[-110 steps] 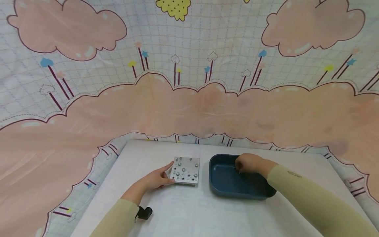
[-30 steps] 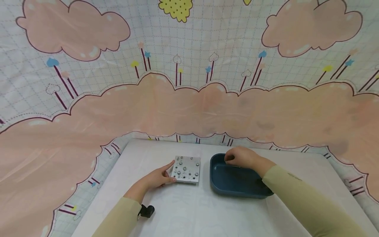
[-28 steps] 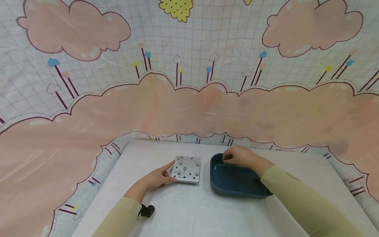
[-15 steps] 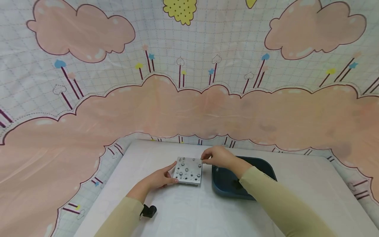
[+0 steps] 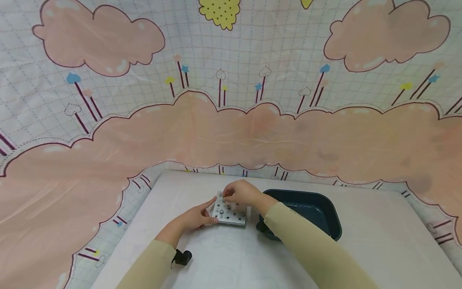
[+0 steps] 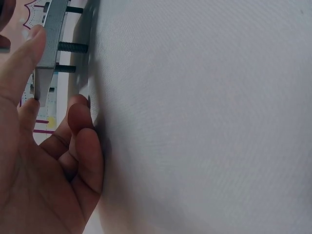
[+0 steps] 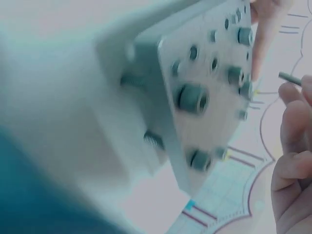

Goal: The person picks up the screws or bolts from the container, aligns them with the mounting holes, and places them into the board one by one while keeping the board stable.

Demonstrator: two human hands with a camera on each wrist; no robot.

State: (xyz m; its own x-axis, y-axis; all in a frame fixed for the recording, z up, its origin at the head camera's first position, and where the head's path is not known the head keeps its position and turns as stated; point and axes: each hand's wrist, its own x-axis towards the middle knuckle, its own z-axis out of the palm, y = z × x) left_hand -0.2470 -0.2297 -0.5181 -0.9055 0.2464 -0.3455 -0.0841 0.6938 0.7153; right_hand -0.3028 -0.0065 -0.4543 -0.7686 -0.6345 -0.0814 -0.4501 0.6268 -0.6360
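A square silver metal plate lies on the table, with several socket-head screws and open holes in its top face. In the left wrist view, threaded screw shanks jut out of its underside. My left hand grips the plate's left side between thumb and forefinger, the other fingers curled near the tabletop. Over the plate's far left part, my right hand pinches a thin dark metal rod; only a short end of it shows, so its kind is unclear.
Right of the plate stands a dark blue tray, partly covered by the right forearm; small bits lie in it. A black wrist camera sticks out from the left cuff. A printed curtain hangs behind the white table.
My right hand has come out of the blue tray and moved left to over the plate, holding the thin rod. My left hand has kept its grip on the plate.
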